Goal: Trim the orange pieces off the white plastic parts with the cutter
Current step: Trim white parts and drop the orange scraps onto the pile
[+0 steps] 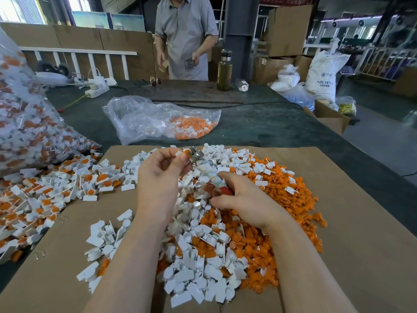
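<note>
1. Warehouse counter (259, 123) is carrying a cardboard sheet (338, 222).
2. Left hand (158, 175) is pinching a white-and-orange part (184, 153); right hand (239, 199) is gripping the cutter (212, 175) handles.
3. Part is probably light, stiff and small: hold its white body.
4. Clear bag (158, 120) is holding orange and white pieces; large bag (24, 123) is holding untrimmed parts.

Far edge of table (259, 123): tall bottle (224, 71) of yellowish liquid, white power strip (97, 91). Person in grey shirt (186, 35) stands behind. White resin sack (323, 73) and cardboard boxes (287, 30) at right.
</note>
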Demonstrator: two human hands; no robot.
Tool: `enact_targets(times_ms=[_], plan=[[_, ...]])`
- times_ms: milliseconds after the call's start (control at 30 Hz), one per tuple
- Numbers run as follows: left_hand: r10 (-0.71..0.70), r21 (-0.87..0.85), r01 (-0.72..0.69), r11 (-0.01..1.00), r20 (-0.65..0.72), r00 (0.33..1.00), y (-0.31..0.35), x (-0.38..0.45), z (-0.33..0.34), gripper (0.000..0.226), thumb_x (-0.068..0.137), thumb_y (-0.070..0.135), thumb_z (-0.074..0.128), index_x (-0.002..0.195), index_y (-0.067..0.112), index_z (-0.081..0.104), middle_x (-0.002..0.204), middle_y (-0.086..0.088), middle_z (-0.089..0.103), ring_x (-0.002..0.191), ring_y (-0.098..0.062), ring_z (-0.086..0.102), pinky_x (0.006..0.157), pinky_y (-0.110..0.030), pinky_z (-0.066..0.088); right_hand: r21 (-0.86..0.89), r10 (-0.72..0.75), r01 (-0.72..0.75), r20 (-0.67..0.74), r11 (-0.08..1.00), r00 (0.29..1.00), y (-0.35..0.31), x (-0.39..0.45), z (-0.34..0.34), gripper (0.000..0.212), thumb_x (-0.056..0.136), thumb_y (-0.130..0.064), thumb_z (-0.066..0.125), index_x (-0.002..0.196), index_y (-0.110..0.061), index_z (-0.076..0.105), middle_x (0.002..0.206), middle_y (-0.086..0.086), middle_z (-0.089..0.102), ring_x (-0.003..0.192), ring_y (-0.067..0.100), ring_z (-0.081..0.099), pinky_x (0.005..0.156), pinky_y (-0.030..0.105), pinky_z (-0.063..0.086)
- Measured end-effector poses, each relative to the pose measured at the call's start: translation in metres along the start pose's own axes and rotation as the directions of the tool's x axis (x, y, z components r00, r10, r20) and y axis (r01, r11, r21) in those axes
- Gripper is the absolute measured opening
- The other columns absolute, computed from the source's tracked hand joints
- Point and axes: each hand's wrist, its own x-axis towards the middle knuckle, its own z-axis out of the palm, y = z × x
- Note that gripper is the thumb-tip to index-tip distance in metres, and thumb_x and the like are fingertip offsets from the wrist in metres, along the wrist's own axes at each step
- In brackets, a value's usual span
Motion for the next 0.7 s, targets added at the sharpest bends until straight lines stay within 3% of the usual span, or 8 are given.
enact_targets(times_ms=[133,267,467,600,700], plan=[[0.002,0.008,-0.003,1.000,0.033,0.999,0.000,0.001,-0.002,0.010,0.093,0.005,0.065,0.087,0.013,0.067,0.066,0.011,0.066,0.065,-0.004,0.065,0.067,-0.016,0.053,-0.045,-0.020,0.019,-0.027,0.999,0.999,0.000,0.001,0.002,0.018,0.087,-0.018,0.066,0.089,-0.033,0.056,0.078,-0.015,0.059,0.070,0.002,0.056,0.069,0.028,0.047],[-0.008,-0.020,0.009,1.000,0.031,0.999,0.001,0.000,-0.002,0.011,0.093,0.003,0.064,0.086,0.011,0.066,0.065,0.011,0.066,0.063,-0.004,0.064,0.067,-0.016,0.053,-0.068,-0.034,0.031,-0.036,0.997,0.999,0.001,0.002,0.005,0.023,0.086,-0.006,0.058,0.090,-0.028,0.064,0.066,-0.025,0.060,0.054,-0.003,0.051,0.050,0.014,0.038],[-0.028,-0.036,0.029,0.999,0.023,0.999,0.001,0.001,-0.001,0.011,0.092,0.002,0.063,0.085,0.011,0.066,0.064,0.011,0.066,0.061,-0.003,0.063,0.066,-0.016,0.053,-0.143,-0.041,0.030,-0.077,0.989,0.996,0.001,0.005,0.007,0.028,0.085,-0.005,0.054,0.079,-0.032,0.060,0.083,-0.014,0.069,0.066,-0.004,0.059,0.057,0.016,0.040],[-0.091,-0.057,0.091,0.994,0.015,0.996,0.002,0.002,-0.001,0.012,0.092,0.004,0.064,0.084,0.012,0.066,0.064,0.012,0.067,0.062,-0.004,0.065,0.068,-0.018,0.056,-0.189,-0.049,0.034,-0.077,0.981,0.996,0.002,0.007,0.008,0.023,0.087,-0.010,0.055,0.083,-0.032,0.060,0.081,-0.011,0.066,0.059,-0.008,0.054,0.053,0.013,0.035],[-0.195,-0.110,0.193,0.975,-0.006,0.981,0.002,0.003,-0.004,0.009,0.093,0.005,0.063,0.086,0.011,0.065,0.066,0.008,0.070,0.064,-0.007,0.069,0.071,-0.022,0.060,-0.229,-0.065,0.037,-0.117,0.973,0.991,0.005,0.008,0.012,0.013,0.088,-0.016,0.059,0.082,-0.028,0.059,0.073,-0.010,0.059,0.060,0.003,0.053,0.054,0.021,0.037]])
